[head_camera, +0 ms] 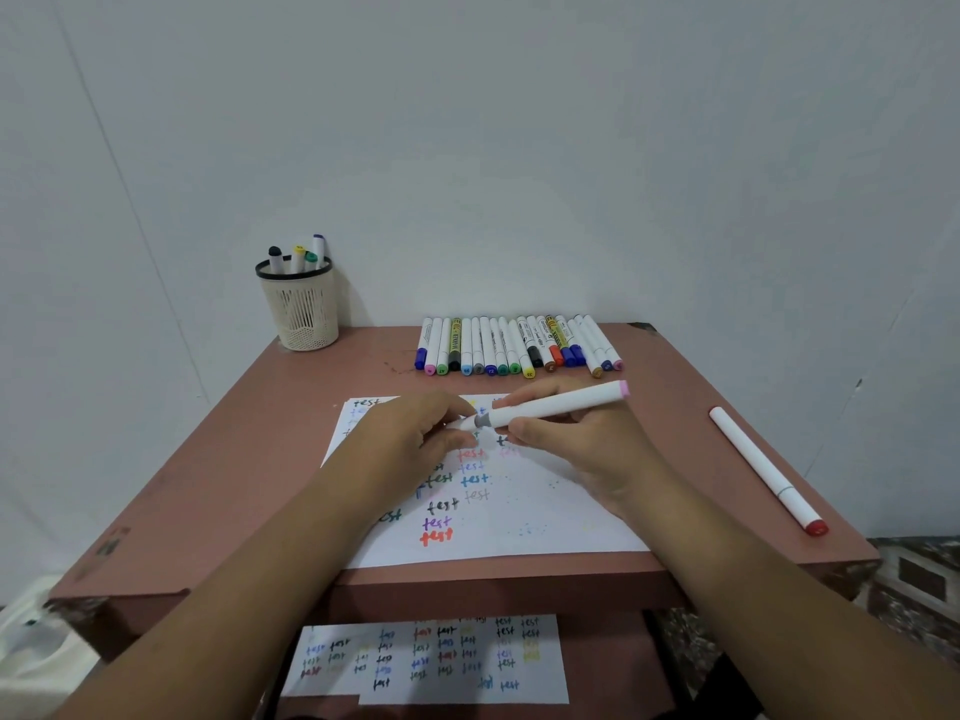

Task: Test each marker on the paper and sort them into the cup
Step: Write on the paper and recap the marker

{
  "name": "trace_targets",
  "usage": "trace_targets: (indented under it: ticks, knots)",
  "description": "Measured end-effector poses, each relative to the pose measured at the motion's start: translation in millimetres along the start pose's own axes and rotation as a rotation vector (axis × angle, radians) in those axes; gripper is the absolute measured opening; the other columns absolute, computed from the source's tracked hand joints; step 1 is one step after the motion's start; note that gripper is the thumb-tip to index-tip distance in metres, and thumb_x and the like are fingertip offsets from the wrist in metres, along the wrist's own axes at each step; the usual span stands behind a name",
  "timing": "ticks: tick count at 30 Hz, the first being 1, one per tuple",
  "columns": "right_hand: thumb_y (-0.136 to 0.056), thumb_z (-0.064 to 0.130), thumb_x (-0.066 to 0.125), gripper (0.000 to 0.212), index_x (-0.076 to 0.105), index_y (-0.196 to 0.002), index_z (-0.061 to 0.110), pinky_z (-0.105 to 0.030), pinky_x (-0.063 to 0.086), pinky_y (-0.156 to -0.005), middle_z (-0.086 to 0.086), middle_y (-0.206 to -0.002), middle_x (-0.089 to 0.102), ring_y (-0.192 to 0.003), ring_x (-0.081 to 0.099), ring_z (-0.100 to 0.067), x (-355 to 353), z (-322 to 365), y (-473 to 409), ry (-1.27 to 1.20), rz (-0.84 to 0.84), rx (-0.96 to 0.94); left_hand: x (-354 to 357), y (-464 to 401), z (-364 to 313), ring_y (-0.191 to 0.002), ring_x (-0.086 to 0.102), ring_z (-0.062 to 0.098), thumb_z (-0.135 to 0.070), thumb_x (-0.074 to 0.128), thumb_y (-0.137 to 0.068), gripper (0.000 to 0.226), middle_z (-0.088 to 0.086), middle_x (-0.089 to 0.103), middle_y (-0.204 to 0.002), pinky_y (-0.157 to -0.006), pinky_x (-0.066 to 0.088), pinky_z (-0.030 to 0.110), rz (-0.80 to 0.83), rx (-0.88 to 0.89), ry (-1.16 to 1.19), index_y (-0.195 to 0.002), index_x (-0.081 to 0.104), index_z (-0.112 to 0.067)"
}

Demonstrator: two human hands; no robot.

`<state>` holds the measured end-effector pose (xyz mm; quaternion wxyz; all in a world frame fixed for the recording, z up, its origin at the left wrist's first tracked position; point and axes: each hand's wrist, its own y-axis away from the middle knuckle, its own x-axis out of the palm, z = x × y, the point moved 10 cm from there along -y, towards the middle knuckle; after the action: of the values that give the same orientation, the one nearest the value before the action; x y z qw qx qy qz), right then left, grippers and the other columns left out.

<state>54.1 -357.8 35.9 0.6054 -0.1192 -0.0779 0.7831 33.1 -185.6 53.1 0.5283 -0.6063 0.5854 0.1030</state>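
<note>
We find the task well under way but far from finished. The cup [300, 309] stands at the far left corner of the surface [260, 459] and holds only a few markers, perhaps four, their caps showing above the rim. A row of markers [514, 345] lies along the far edge, side by side, caps toward us — we judge these to be the untested stock, and they far outnumber those in the cup.

The paper [519, 517] lies in the middle of the surface and already carries many coloured "test" words in several columns, so a good number of trials are recorded.

The marker in hand [550, 405] is white-bodied with a pink end cap pointing far right. The right hand [576, 449] holds its barrel, grip clamped around it, above the paper. The left hand [415, 433] is curled at the grey collar end; it appears to pinch a cap or the tip end there, though we cannot tell which, nor whether the cap is going on or coming off.

One further marker with a red cap [766, 472] lies apart at the right side of the surface, slanting toward the near right corner — set aside or awaiting its turn, we cannot say.

The surface is a worn pinkish-brown top with chipped corners. On a lower shelf beneath it lies a second sheet [431, 657], likewise covered with test words. A plain pale wall [519, 148] stands behind.
</note>
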Motion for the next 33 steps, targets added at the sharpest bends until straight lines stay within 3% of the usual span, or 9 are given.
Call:
trace_targets:
  ticks: [5, 9, 13, 16, 19, 22, 25, 29, 33]
  knots:
    - [-0.086, 0.007, 0.083, 0.024, 0.085, -0.093, 0.030, -0.051, 0.059, -0.093, 0.001, -0.103, 0.081, -0.103, 0.074, -0.021, 6.8, -5.5, 2.7, 0.063, 0.032, 0.082, 1.3, 0.3, -2.9, -0.087, 0.062, 0.010, -0.021, 0.072, -0.091, 0.019, -0.011, 0.073, -0.096, -0.078, 0.048, 0.025, 0.000, 0.067, 0.007, -0.110, 0.074, -0.023]
    - [-0.087, 0.003, 0.081, 0.029, 0.085, -0.087, 0.032, -0.041, 0.063, -0.088, 0.007, -0.105, 0.080, -0.100, 0.074, -0.010, 17.3, -6.9, 5.0, 0.057, 0.086, 0.110, 3.5, 2.6, -2.0, -0.087, 0.064, 0.012, -0.018, 0.069, -0.091, 0.016, -0.007, 0.074, -0.096, -0.077, 0.049, 0.026, 0.014, 0.110, 0.000, -0.105, 0.075, -0.019]
    - [-0.083, 0.003, 0.084, 0.023, 0.085, -0.091, 0.026, -0.030, 0.064, -0.076, 0.005, -0.099, 0.080, -0.093, 0.075, -0.009, 17.4, -8.9, 4.8, 0.050, 0.061, 0.123, 6.5, 2.7, -2.5, -0.079, 0.058, 0.003, -0.025, 0.063, -0.091, 0.018, -0.009, 0.073, -0.091, -0.071, 0.048, 0.023, 0.034, 0.124, -0.018, -0.101, 0.075, -0.018]
    - [-0.082, 0.003, 0.085, 0.021, 0.085, -0.092, 0.021, -0.035, 0.065, -0.080, 0.002, -0.096, 0.080, -0.092, 0.076, -0.015, 14.8, -14.4, 3.1, 0.057, 0.045, 0.167, 15.2, 0.6, 3.5, -0.076, 0.055, -0.002, -0.025, 0.064, -0.096, 0.012, -0.020, 0.065, -0.085, -0.072, 0.043, 0.024, 0.128, 0.015, -0.005, -0.104, 0.073, -0.024]
    - [-0.083, 0.001, 0.083, 0.021, 0.084, -0.089, 0.021, -0.032, 0.061, -0.079, -0.001, -0.090, 0.079, -0.085, 0.074, -0.014, 6.7, -18.2, 1.3, 0.003, 0.015, 0.200, 17.0, 0.3, 10.0, -0.083, 0.058, -0.002, -0.047, 0.063, -0.093, 0.017, -0.023, 0.064, -0.087, -0.075, 0.049, 0.026, 0.146, -0.080, -0.054, -0.107, 0.067, -0.037]
    - [-0.086, -0.004, 0.078, 0.019, 0.079, -0.099, 0.011, -0.034, 0.062, -0.084, -0.011, -0.093, 0.079, -0.094, 0.075, -0.029, -11.5, -13.8, -2.1, -0.116, -0.100, 0.148, 18.0, 1.2, 23.6, -0.085, 0.057, -0.002, -0.071, 0.058, -0.082, 0.038, -0.022, 0.063, -0.091, -0.073, 0.048, 0.023, 0.193, -0.169, -0.129, -0.103, 0.063, -0.041]
    - [-0.087, -0.009, 0.075, 0.031, 0.069, -0.111, 0.009, -0.038, 0.063, -0.089, -0.012, -0.089, 0.074, -0.092, 0.075, -0.028, -30.0, -15.6, -2.5, -0.317, -0.258, 0.148, 20.9, 3.2, 33.2, -0.089, 0.061, -0.002, -0.073, 0.060, -0.079, 0.038, -0.020, 0.067, -0.094, -0.078, 0.052, 0.025, 0.263, -0.249, 0.023, -0.097, 0.066, -0.041]
    - [-0.088, -0.009, 0.073, 0.023, 0.065, -0.085, 0.012, -0.046, 0.060, -0.094, -0.018, -0.093, 0.073, -0.098, 0.076, -0.031, -49.2, -6.4, -3.6, -0.334, -0.403, 0.108, 23.5, 3.6, 33.5, -0.092, 0.065, -0.004, -0.066, 0.066, -0.081, 0.030, -0.021, 0.070, -0.100, -0.085, 0.057, 0.028, 0.391, -0.341, 0.236, -0.099, 0.070, -0.042]
    - [-0.100, -0.007, 0.056, 0.011, 0.054, -0.101, 0.004, -0.039, 0.064, -0.082, -0.021, -0.101, 0.067, -0.095, 0.075, -0.033, -42.2, 12.6, -23.8, -0.551, -0.400, 0.102, 20.3, 6.2, 36.2, -0.105, 0.062, -0.006, -0.068, 0.065, -0.082, 0.036, -0.025, 0.068, -0.111, -0.101, 0.050, 0.031, 0.502, -0.371, 0.378, -0.109, 0.068, -0.045]
